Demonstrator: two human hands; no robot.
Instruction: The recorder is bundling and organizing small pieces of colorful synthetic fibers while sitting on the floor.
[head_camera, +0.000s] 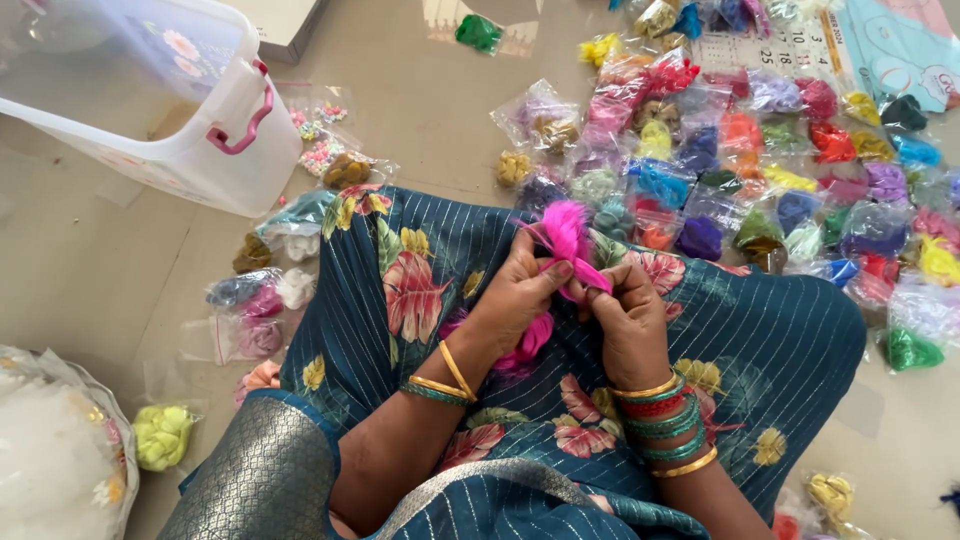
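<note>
Both hands meet over the lap: the left hand (515, 295) pinches a tuft of bright pink thread (565, 240) between thumb and fingertips, while the right hand (628, 315) closes its fingers on the same bundle from the other side, so the fibres stand fanned above the knuckles. More of the pink thread hangs below the left palm and rests on the cloth, which suggests the hands grip it at the middle to keep the strands taut and together. Gold and green bangles (440, 385) circle the left wrist; a thicker stack of red, green and gold bangles (665, 420) sits on the right.

Under the hands lies a teal sari (780, 340) with fine stripes and printed leaves and flowers, spread across the knees like a working surface. Beyond it, on the floor (100, 270), many small clear packets of coloured thread (760, 150) lie side by side, probably laid out so each colour can be seen at a glance. A translucent plastic box (150, 90) with a pink clasp stands at upper left, with a few bead packets (320, 140) near it. A yellow-green skein (162, 435) in a packet lies at lower left, just beside a white bag (50, 450).
</note>
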